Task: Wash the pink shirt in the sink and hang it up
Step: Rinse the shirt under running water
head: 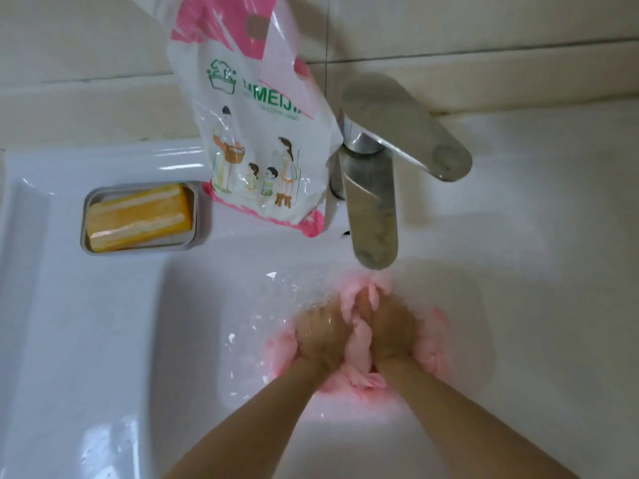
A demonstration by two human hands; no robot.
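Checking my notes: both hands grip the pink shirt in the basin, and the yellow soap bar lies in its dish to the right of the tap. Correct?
Not quite: the head view shows the yellow soap bar in its dish to the left of the tap, not the right. The left hand and right hand do grip the pink shirt in the basin.

**Under water and out of frame**

Rippling water blurs both the left hand (321,335) and the right hand (392,335). Their fingertips are buried in the shirt (359,344), most of it hidden beneath them. The top edge cuts off the plastic bag (262,143), whose small print is unreadable.
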